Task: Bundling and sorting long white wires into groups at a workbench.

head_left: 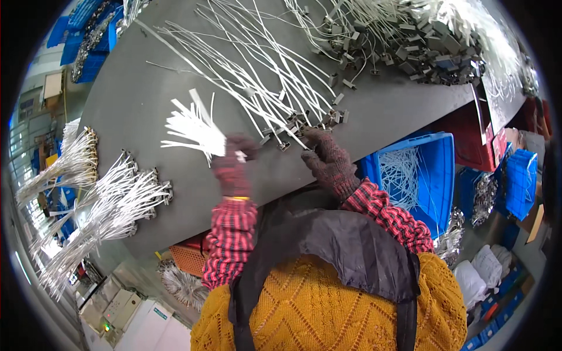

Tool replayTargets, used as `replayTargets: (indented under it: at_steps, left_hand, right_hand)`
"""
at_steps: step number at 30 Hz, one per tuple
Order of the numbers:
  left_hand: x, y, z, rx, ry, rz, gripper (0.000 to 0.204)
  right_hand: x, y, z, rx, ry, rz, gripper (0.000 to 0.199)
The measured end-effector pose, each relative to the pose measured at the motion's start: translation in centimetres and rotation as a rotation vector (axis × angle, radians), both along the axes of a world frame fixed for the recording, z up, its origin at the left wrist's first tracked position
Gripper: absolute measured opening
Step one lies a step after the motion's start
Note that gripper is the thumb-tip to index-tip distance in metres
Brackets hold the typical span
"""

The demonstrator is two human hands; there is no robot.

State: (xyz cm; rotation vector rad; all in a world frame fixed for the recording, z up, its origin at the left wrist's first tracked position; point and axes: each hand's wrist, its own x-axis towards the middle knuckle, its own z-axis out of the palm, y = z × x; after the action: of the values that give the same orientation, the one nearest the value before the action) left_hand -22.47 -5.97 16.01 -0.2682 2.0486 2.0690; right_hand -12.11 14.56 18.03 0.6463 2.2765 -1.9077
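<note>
In dark knitted gloves, both my hands work over a dark grey table [193, 205]. My left hand [235, 167] is closed around a bundle of white cables [196, 130], whose loose ends fan out to the left; motion blurs this hand slightly. My right hand [329, 165] has its fingers curled at the end of a single white cable [290, 133], and they appear pinched on it. Just beyond that hand lies a spread of loose white cables [252, 64]. Their small dark metal connectors [298, 124] cluster near my fingers.
Bundled white cables [111, 199] lie at the table's left edge. A large heap of cables with metal connectors [436, 55] covers the far right. Below the right edge stand a blue bin [436, 193] containing thin pale strands and a red crate [468, 140].
</note>
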Motion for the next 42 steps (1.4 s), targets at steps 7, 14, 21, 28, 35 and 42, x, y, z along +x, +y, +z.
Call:
replayTargets:
  at_steps: [7, 14, 21, 28, 35, 42]
  left_hand:
    - [-11.5, -17.9, -6.6, -0.046, -0.646, 0.27, 0.022]
    - [-11.4, -16.2, -7.2, -0.976, -0.583, 0.059, 0.045]
    - [-10.0, -14.0, 1.2, -1.352, -0.132, -0.077, 0.056]
    - [-8.9, -2.9, -5.9, -0.008, -0.149, -0.033, 0.023]
    - [-10.8, 5.4, -13.9, -1.364, 0.542, -0.91, 0.008]
    - [-8.9, 7.4, -20.2, -1.132, 0.784, -0.938, 0.019]
  right_hand:
    - [-1.7, 1.4, -0.1, 0.257, 0.166, 0.084, 0.044]
    - [-8.8, 9.9, 1.2, 0.424, 0.188, 0.02, 0.036]
    - [-18.2, 9.7, -0.4, 0.628, 0.024, 0.247, 0.048]
    - [-24.4, 6.8, -2.9, 0.739, -0.27, 0.243, 0.065]
    - [-24.9, 3.8, -9.7, 0.477, -0.325, 0.497, 0.068]
    - [-22.9, -1.0, -8.5, 0.491, -0.421, 0.528, 0.05]
